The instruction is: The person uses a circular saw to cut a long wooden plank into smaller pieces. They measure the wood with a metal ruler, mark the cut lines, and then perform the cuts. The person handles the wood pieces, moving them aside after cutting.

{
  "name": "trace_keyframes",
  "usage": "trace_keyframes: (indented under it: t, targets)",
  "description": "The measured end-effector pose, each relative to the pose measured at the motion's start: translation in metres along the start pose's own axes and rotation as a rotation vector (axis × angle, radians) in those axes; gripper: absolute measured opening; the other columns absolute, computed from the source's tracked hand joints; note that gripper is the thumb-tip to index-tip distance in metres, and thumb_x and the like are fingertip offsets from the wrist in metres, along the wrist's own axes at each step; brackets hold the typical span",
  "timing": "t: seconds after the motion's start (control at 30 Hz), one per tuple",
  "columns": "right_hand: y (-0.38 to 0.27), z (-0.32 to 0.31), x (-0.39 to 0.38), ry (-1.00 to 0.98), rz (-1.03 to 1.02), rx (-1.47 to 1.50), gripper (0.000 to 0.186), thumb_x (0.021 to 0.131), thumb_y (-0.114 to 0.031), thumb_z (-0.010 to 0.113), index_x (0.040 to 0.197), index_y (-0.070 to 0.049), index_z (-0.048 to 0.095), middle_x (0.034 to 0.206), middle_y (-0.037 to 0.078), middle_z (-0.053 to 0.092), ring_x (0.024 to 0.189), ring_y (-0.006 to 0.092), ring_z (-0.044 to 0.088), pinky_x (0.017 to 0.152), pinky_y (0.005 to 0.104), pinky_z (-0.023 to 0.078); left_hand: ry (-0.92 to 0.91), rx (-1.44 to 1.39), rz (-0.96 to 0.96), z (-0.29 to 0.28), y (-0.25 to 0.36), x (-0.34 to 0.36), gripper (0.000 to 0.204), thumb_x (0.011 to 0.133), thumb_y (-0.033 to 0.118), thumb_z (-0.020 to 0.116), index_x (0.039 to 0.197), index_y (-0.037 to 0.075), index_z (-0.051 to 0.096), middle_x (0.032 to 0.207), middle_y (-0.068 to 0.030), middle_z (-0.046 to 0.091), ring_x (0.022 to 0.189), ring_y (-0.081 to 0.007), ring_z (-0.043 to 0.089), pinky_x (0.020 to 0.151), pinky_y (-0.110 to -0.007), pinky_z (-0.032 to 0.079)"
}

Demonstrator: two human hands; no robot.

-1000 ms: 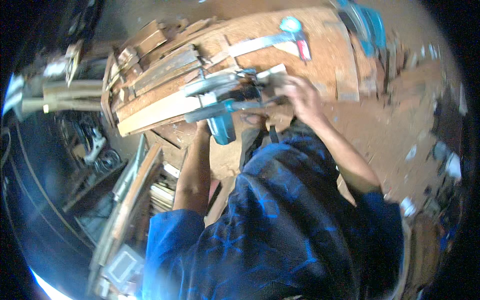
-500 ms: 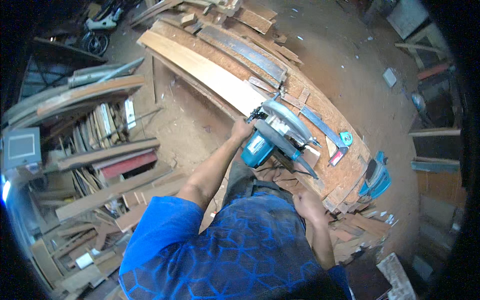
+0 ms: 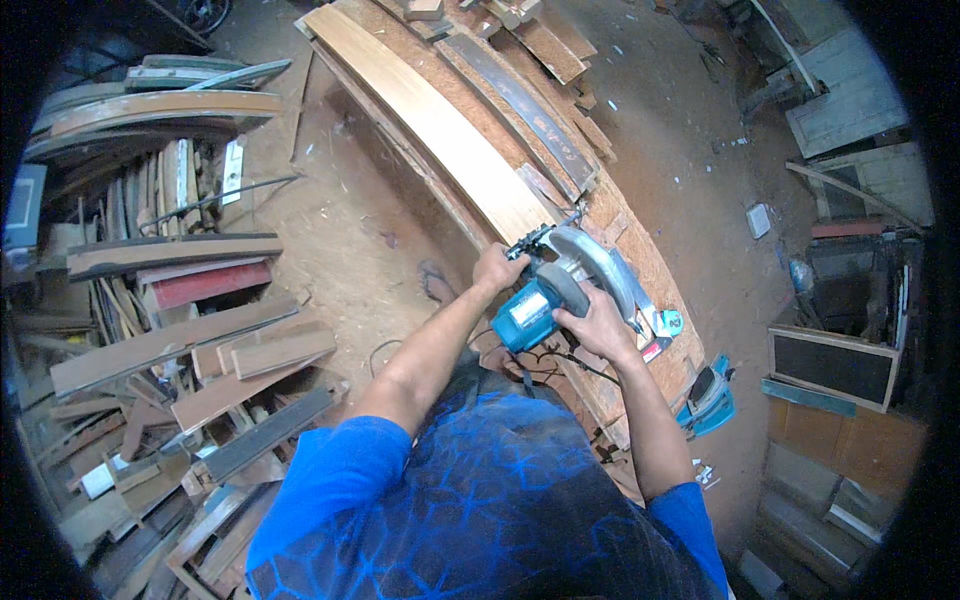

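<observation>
A teal circular saw (image 3: pixel 548 296) with a grey blade guard sits at the near end of a long pale wooden plank (image 3: pixel 435 128) on a workbench (image 3: pixel 660 290). My right hand (image 3: pixel 598 322) grips the saw's handle from behind. My left hand (image 3: pixel 497 268) rests at the front of the saw base, against the plank's end. A black cord trails from the saw toward my body. My blue patterned shirt fills the lower middle of the view.
More boards and a dark strip (image 3: pixel 520 100) lie on the bench beyond the plank. Stacks of scrap wood (image 3: pixel 170 330) crowd the left side. A teal tool (image 3: pixel 710 400) lies by the bench's near end. Framed panels (image 3: pixel 835 365) stand at right on the dusty floor.
My right hand has come up from beside my body and taken the saw's handle. The view has swung further, so the bench and plank run up and away.
</observation>
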State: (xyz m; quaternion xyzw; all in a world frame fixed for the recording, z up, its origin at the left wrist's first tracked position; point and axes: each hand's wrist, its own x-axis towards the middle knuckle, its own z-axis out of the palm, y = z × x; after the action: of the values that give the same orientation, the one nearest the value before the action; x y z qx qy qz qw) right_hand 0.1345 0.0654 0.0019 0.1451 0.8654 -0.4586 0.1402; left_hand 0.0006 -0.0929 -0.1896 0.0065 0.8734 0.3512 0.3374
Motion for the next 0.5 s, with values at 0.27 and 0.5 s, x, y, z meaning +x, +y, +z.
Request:
trace_keyframes:
  t: [0.27,0.5]
  targets:
    - [-0.015,-0.001,0.0,0.017,0.077,-0.118,0.039,0.082,-0.02,0.075,0.112,0.002,0.065,0.105,0.027,0.068,0.101,0.0447,0.066,0.088,0.0482,0.05,-0.177,0.024,0.001,-0.016,0.003,0.004,0.064,0.077,0.056,0.074,0.107,0.0,0.068,0.111,-0.0257,0.071,0.106,-0.0411,0.069,0.092,-0.048,0.054]
    - [-0.026,0.008,0.022,0.09,0.061,-0.123,0.036,0.08,-0.017,0.077,0.109,0.003,0.066,0.106,0.025,0.068,0.101,0.0436,0.066,0.087,0.0471,0.051,-0.248,0.077,-0.067,-0.038,0.009,0.024,0.069,0.077,0.058,0.074,0.11,-0.002,0.067,0.113,-0.0261,0.07,0.11,-0.0401,0.068,0.096,-0.047,0.053]
